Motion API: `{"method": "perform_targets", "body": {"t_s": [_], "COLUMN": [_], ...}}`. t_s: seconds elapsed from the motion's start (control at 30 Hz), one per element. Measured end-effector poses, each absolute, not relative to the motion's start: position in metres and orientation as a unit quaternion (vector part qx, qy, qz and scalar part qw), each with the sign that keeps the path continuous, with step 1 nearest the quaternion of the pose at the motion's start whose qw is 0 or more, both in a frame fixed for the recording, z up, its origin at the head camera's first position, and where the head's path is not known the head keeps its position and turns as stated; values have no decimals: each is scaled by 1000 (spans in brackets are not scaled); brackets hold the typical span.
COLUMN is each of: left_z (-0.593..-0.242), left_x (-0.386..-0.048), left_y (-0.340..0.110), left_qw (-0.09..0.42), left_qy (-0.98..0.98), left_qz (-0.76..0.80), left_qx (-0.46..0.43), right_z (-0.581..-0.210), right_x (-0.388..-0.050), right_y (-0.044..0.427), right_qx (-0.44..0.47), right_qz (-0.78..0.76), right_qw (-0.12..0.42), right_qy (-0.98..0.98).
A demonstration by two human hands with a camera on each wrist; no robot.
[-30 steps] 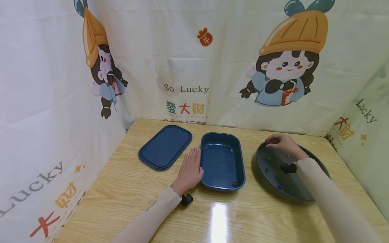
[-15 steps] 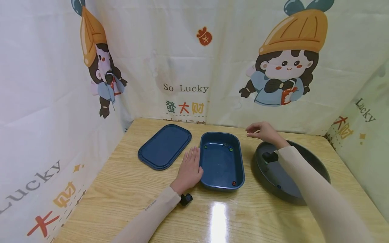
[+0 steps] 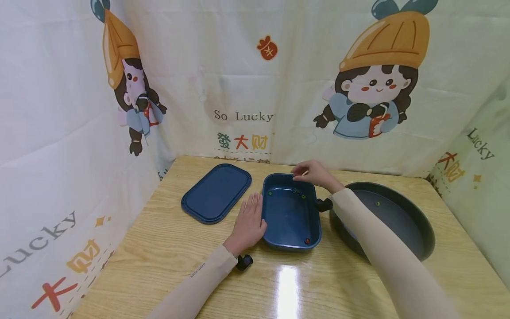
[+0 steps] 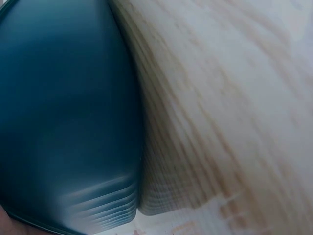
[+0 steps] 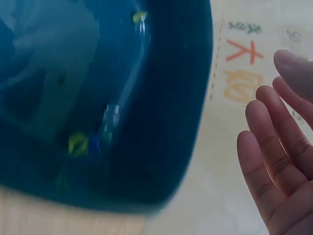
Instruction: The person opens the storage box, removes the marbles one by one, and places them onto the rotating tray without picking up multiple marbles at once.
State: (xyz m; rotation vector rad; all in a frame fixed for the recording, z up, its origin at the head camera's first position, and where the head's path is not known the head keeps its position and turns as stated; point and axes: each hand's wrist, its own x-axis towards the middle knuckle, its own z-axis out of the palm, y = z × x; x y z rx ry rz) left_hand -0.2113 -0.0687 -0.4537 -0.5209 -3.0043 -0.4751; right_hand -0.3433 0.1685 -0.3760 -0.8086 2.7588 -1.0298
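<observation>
The blue rectangular box (image 3: 291, 217) stands on the table, with a red marble (image 3: 307, 241) in its near right corner. Several more marbles lie toward its far end, including a yellow one (image 5: 78, 144) and a blue one (image 5: 94, 143) side by side. My left hand (image 3: 248, 223) rests with straight fingers along the box's left side. Over the far right rim hovers my right hand (image 3: 314, 174), its fingers loosely bent. In the right wrist view the thumb and fingertips stand apart, and nothing shows between them.
A dark round pan (image 3: 402, 212) sits to the right, with a marble (image 3: 377, 204) in it; my right sleeve hides part of the pan. The blue lid (image 3: 217, 192) lies flat at the left. A printed curtain (image 3: 295, 88) hangs behind the table.
My right hand has moved left from above the pan's far rim to the far end of the box. The pan, tilted earlier, has settled flatter. My left hand stays at the box.
</observation>
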Motion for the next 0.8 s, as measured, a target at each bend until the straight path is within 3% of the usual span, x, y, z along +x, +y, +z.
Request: {"method": "perform_targets", "body": {"t_s": [0.8], "left_z": [-454], "left_x": [-212], "left_y": [-69], "left_qw": [34], "left_qy": [-974], "left_qz": [-141], "left_qx": [-175], "right_z": [-425], "right_x": [-351], "right_y": [108], "right_qx": [-249], "right_qz": [-365], "right_qw": [77], "right_qy": [894]}}
